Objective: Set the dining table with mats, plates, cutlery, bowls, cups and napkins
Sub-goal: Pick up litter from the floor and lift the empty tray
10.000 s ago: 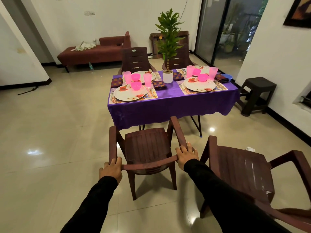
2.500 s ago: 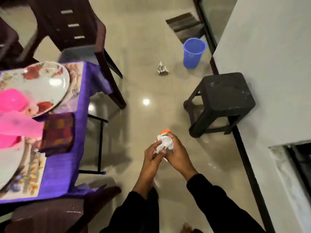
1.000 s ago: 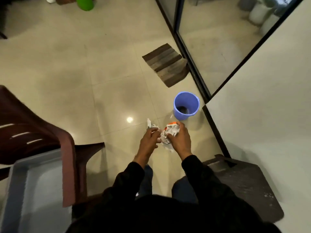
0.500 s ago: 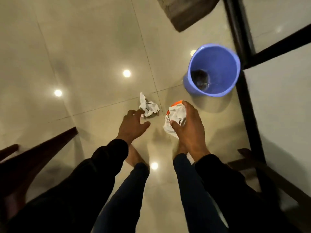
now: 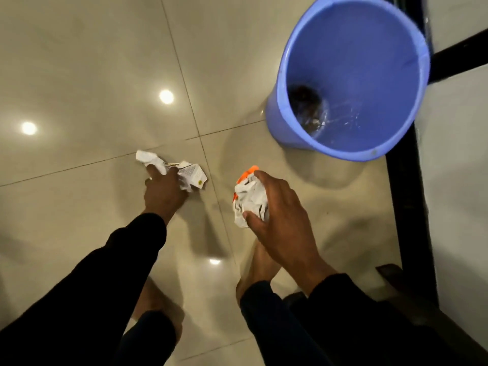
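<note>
My left hand [image 5: 165, 192], a reach short half a second ago, now pinches the crumpled white printed paper [image 5: 182, 171] on the glossy beige tiled floor [image 5: 79, 62]; my right hand [image 5: 274, 215] grips the balled white-and-orange wrapper [image 5: 248, 199]. Count: two scraps, one blue plastic bucket [image 5: 369, 48] just ahead. Judged litter-clearing; the set tabletop is out of view

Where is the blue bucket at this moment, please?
In the head view, the blue bucket stands on the tiled floor at upper right, beside the dark door frame, beyond the right hand gripping a crumpled wrapper.
</note>
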